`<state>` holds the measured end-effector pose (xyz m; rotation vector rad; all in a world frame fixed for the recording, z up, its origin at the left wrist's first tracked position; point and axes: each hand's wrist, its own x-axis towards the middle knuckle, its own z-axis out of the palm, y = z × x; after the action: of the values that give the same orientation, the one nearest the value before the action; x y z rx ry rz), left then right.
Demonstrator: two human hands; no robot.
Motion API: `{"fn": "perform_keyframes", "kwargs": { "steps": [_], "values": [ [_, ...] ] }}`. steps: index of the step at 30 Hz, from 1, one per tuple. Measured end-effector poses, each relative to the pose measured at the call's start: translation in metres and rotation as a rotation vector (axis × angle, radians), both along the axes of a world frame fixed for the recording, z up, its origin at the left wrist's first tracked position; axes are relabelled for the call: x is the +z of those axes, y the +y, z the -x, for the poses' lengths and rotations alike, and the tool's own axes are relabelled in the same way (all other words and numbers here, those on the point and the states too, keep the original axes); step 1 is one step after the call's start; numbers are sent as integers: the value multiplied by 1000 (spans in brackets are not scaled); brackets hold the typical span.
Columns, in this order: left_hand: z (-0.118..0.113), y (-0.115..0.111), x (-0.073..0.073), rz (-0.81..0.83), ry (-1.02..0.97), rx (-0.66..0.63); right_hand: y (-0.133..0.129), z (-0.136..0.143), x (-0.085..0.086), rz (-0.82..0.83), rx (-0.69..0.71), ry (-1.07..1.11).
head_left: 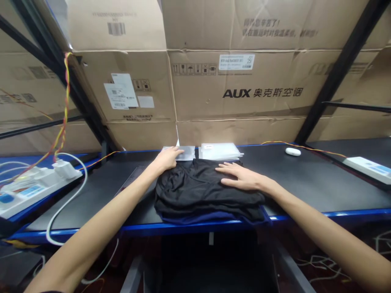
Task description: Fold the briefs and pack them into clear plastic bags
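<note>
Dark folded clothing (195, 189) lies in a pile at the front of the shelf, black on top with a navy blue layer (198, 216) under it. My right hand (240, 177) rests flat on the right part of the black cloth, fingers spread. At the back, my left hand (168, 158) reaches over a stack of clear plastic bags (188, 153), its fingers stretched out on or just above them. To the right of that stack sits another pile of whitish clear plastic packets (218, 150), behind the clothing. Neither hand grips anything that I can see.
White power strips stand at the left (30, 187) and the right (371, 169). A white cable (82, 191) loops over the front edge at left. A small white case (293, 151) lies at the back right. Cardboard sheets (201, 93) wall off the back between black posts.
</note>
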<state>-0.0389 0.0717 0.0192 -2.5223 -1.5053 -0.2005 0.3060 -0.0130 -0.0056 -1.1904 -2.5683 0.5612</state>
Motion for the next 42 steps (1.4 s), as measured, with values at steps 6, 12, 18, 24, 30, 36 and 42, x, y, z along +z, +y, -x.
{"fn": "perform_keyframes", "kwargs": {
  "steps": [6,12,18,24,30,36,42],
  "values": [
    [3,13,-11,-69,30,43,-1,0,0,-3,-6,-2],
    [-4,2,5,-147,-25,136,-2,-1,3,-23,-17,-11],
    [-43,-47,31,-270,-77,1,0,-10,7,-87,-33,9],
    [-88,-91,2,-116,-46,-191,1,-14,8,-122,-11,-9],
    [-79,-91,-9,55,-29,-320,-2,-13,12,-107,15,27],
    [-26,-90,19,241,-129,-518,0,-16,14,-120,-2,89],
    [2,-85,5,154,-215,-441,5,-16,7,-276,-165,172]
  ]
}}
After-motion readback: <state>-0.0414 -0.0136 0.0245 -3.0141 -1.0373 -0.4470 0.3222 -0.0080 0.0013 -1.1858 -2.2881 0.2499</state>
